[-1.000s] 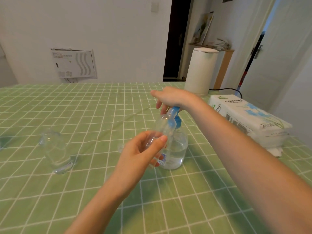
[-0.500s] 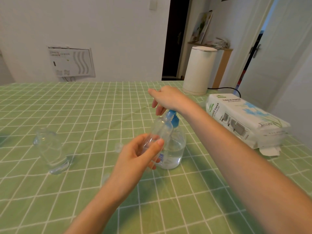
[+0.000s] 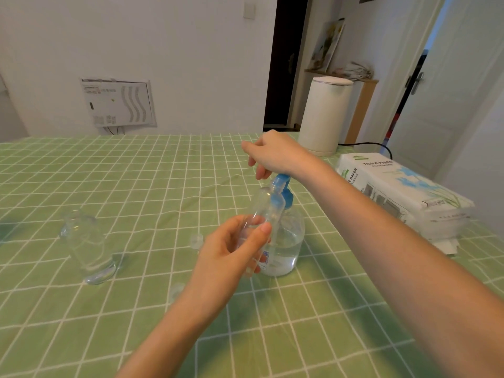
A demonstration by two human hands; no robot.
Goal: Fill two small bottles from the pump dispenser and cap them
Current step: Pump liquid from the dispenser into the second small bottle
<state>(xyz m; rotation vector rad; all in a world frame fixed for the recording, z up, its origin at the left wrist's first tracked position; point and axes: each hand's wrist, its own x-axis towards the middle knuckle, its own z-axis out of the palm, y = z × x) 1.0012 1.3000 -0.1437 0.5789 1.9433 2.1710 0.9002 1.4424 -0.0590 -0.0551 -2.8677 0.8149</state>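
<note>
Pump dispenser (image 3: 289,248), a clear round bottle with a blue pump and collar, stands upright on the green checked tablecloth (image 3: 141,186) near the middle of the table, about a third full of clear liquid. Over its top lies the right hand (image 3: 275,155), the heel of the palm set on the blue pump head and the fingers bent loosely downward on the far left side of it; whether the thumb hooks the pump cannot be told. Just in front of the dispenser the left hand (image 3: 231,257) grips a small clear bottle (image 3: 265,205) by its lower half, thumb on the near side and fingers curled round the far side. That bottle is tilted, its open mouth raised to the blue spout and touching or nearly touching it. A second small clear bottle (image 3: 88,248) stands alone well to the left, uncapped. One small clear cap (image 3: 196,240) lies between that bottle and the left hand, and a fainter clear cap (image 3: 177,290) lies nearer, beside the left wrist. To the right rests a pack of tissue paper (image 3: 395,192), and beyond it, at the far edge, a white kettle (image 3: 324,115) with a black cord (image 3: 364,144).
</note>
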